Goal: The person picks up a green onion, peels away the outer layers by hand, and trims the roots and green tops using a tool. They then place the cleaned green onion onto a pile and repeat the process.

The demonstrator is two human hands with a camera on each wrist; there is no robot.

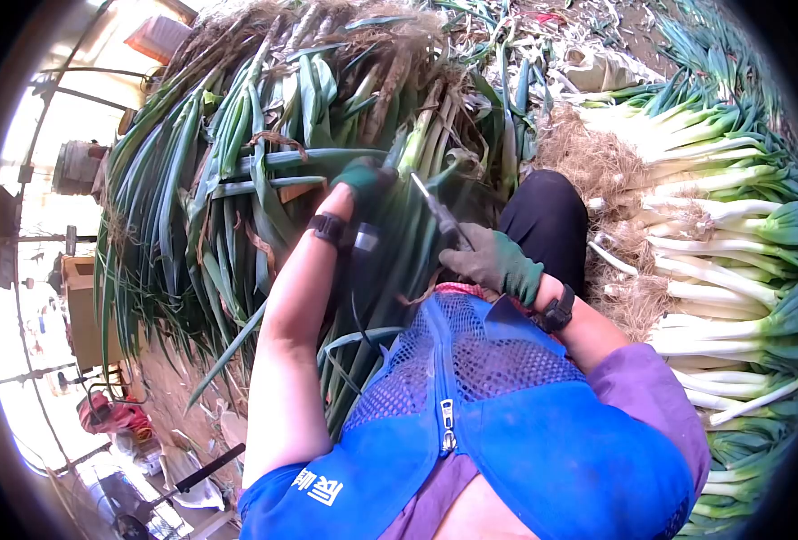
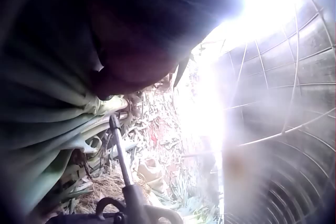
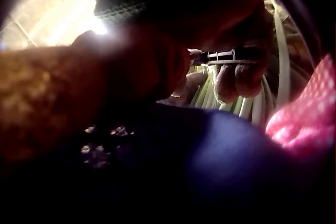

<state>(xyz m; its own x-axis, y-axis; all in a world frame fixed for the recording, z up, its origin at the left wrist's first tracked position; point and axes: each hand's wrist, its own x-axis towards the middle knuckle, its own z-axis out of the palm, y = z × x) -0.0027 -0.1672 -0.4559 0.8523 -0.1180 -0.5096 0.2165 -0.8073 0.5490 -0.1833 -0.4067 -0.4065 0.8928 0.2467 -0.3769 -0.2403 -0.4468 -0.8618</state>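
In the head view, my left hand (image 1: 363,180), in a green glove, grips long green leeks (image 1: 414,144) with pale stems pointing away from the body. My gloved right hand (image 1: 496,263) holds an air blow gun (image 1: 441,214) in front of the chest. Its thin metal nozzle slants up toward the left hand. In the left wrist view, the nozzle tip of the blow gun (image 2: 121,153) lies close by the pale leek stems (image 2: 107,106), below the dark, shadowed left hand (image 2: 136,66). The right wrist view shows the curled fingertips (image 3: 227,83) of the right hand; its palm is in deep shadow.
A big heap of leafy leeks (image 1: 179,189) fills the left side. Pale-stemmed leeks (image 1: 714,270) with roots lie in rows at the right, past the bent knee (image 1: 547,211). Peelings (image 1: 588,36) cover the far ground. A wire guard (image 2: 283,108) stands in the left wrist view.
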